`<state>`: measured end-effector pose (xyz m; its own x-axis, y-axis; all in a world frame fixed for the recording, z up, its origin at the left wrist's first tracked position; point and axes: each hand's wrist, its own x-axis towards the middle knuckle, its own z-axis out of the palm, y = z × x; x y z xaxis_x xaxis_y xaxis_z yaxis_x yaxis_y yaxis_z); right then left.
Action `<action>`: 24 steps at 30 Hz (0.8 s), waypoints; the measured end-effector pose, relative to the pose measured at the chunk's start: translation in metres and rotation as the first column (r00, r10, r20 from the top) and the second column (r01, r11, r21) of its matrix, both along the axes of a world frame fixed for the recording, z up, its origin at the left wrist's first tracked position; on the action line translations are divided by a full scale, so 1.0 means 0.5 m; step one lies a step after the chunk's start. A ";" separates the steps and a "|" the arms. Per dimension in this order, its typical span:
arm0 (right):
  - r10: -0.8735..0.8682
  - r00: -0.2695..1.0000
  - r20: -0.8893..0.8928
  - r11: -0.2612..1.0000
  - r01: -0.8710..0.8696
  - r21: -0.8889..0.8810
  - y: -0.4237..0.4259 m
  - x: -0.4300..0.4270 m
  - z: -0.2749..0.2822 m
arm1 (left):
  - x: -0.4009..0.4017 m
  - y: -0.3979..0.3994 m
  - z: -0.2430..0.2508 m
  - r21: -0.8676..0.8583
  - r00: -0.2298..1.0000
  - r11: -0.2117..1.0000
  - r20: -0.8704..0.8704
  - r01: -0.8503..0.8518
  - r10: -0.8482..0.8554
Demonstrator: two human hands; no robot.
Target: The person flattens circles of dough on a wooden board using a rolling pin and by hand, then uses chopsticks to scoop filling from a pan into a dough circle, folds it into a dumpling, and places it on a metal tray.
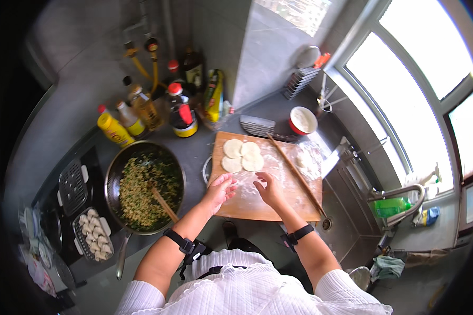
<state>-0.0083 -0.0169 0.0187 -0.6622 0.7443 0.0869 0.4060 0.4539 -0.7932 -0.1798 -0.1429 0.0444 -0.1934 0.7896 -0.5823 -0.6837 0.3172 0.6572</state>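
Observation:
Four round dough wrappers (252,162) lie close together on the upper left part of a floured wooden board (236,210). My left hand (220,191) is over the board's left edge, palm turned partly up, fingers apart and empty. Just below the wrappers, my right hand (270,189) hovers with its fingers spread and nothing between them. A thin wooden rolling pin (293,170) lies slantwise to the right of my right hand. Beside it, at the board's right, is a clear plastic bag with whitish dough (308,159).
Left of the board is a pan (111,204) of chopped filling with chopsticks (164,204). A tray (77,232) of dumplings stands farther left. Behind are a cleaver (257,125), a bowl of flour (302,120) and several bottles (180,112). A sink (349,208) lies right.

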 end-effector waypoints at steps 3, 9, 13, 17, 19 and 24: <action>-0.129 0.985 0.112 0.987 0.117 0.110 0.068 0.068 -0.017 | 0.047 0.064 -0.042 -0.063 1.000 0.998 -0.010 0.027 -0.027; -0.076 0.983 0.169 0.996 0.066 0.062 0.173 0.011 -0.037 | 0.088 0.119 -0.084 -0.109 0.999 0.994 -0.030 0.008 -0.011; -0.152 0.953 0.262 0.988 0.140 0.063 0.212 -0.055 -0.045 | 0.084 0.114 -0.068 -0.134 0.998 0.990 -0.039 -0.047 0.042; -0.179 0.903 0.391 0.977 0.211 -0.041 0.253 -0.062 -0.074 | 0.065 0.088 -0.062 -0.125 0.993 0.985 -0.035 -0.116 0.112; -0.060 0.886 0.460 0.983 0.132 -0.126 0.254 -0.064 -0.050 | 0.053 0.069 -0.051 -0.132 0.986 0.977 -0.047 -0.167 0.162; 0.048 0.944 0.326 0.990 -0.087 0.106 0.214 -0.088 -0.014 | 0.027 0.032 -0.016 -0.106 0.972 0.967 -0.050 -0.232 0.228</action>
<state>-0.0523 0.0901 0.0117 -0.7178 0.6941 -0.0549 0.5957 0.5714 -0.5644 -0.1665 -0.1270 0.0365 -0.3856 0.6528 -0.6520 -0.7224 0.2259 0.6535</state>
